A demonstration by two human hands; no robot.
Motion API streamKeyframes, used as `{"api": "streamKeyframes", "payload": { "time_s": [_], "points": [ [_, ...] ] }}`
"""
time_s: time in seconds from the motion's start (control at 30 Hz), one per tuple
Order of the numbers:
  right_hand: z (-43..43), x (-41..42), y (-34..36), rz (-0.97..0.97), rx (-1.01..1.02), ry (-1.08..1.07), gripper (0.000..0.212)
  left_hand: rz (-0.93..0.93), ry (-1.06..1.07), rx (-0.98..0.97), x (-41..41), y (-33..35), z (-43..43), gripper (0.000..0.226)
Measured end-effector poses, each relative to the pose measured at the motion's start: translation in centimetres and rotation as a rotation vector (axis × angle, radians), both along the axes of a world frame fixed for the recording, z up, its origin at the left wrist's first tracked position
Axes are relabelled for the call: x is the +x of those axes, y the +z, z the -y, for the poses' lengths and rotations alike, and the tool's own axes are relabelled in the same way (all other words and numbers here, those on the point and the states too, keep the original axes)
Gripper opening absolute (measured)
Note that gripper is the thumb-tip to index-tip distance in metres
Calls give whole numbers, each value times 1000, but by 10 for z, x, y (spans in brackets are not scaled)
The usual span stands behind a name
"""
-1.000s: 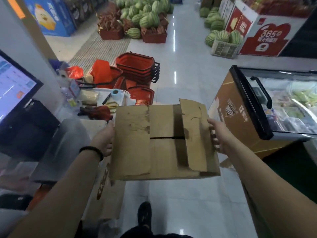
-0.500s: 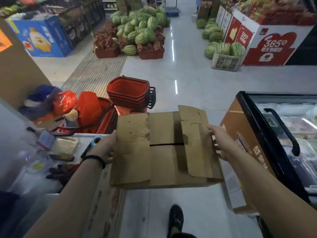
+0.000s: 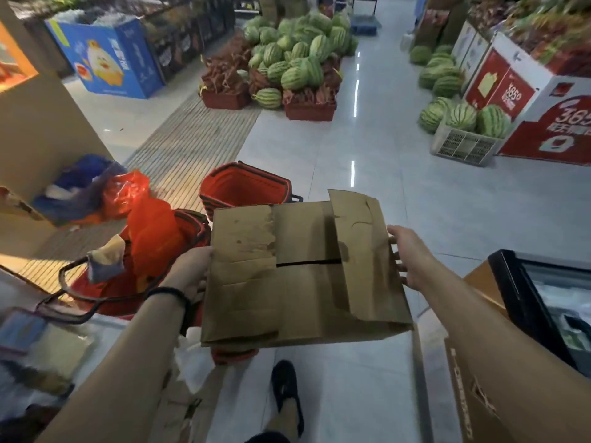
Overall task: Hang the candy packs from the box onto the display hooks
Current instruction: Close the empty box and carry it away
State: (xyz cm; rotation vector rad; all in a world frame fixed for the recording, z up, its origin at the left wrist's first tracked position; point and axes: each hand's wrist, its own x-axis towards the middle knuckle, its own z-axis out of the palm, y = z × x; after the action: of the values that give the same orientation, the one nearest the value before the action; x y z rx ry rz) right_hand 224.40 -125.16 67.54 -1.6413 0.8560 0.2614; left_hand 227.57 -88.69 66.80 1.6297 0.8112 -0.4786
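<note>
I carry a brown cardboard box (image 3: 297, 282) in front of me at waist height, its top flaps folded shut with a thin dark slit in the middle. My left hand (image 3: 192, 270) grips its left side, fingers hidden under the edge. On the right side my right hand (image 3: 407, 254) holds the box, thumb on top and fingers curled round the edge. No candy packs or display hooks are in view; the box contents are hidden.
A stack of red shopping baskets (image 3: 246, 187) and a red basket with bags (image 3: 153, 247) stand just left of the box. A chest freezer (image 3: 543, 311) is close at my right. Watermelon piles (image 3: 294, 55) and a red-and-white display stand (image 3: 527, 100) flank the tiled aisle ahead.
I have walked forward with the box; the checkout screen has dropped out of view at left, the baskets and freezer have come nearer. Both hands keep the same hold.
</note>
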Motion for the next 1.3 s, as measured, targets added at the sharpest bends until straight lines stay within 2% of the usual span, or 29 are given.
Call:
{"api": "streamKeyframes", "payload": {
  "time_s": [0.07, 0.17, 0.27, 0.33, 0.47, 0.53, 0.63, 0.83, 0.93, 1.1, 1.23, 1.3],
  "points": [
    [7, 50, -11, -16, -13, -2, 37, -32, -10, -1, 45, -6, 5, 22],
    [15, 126, -24, -63, -49, -17, 58, -52, 15, -50, 101, -8, 7, 24],
    [21, 202, -33, -89, -48, 16, 70, -29, 86, -115, 160, -20, 0, 50],
    [19, 248, -35, -93, -68, 49, 74, -16, 125, -117, 196, -24, -3, 53],
    [8, 345, -46, -59, -74, 135, 71, 2, 210, -73, 254, -26, -7, 29],
    [2, 399, -62, -60, -109, 204, 65, 29, 266, -71, 284, -33, -11, 27],
    [-12, 484, -87, -47, -265, 330, 59, 28, 344, -99, 323, -46, -17, 32],
    [-49, 642, -114, -22, -422, 629, 70, -66, 567, -208, 393, -79, -19, 77],
    [-72, 708, -138, -31, -528, 764, 73, -77, 637, -214, 432, -95, -18, 68],
    [-109, 780, -181, -71, -612, 820, 71, -90, 666, -215, 482, -115, -16, 47],
    [-124, 805, -222, -67, -553, 913, 73, -115, 690, -278, 497, -155, -20, 59],
    [-130, 793, -233, -92, -455, 1045, 68, -126, 707, -308, 499, -173, -15, 52]
  ]
}}
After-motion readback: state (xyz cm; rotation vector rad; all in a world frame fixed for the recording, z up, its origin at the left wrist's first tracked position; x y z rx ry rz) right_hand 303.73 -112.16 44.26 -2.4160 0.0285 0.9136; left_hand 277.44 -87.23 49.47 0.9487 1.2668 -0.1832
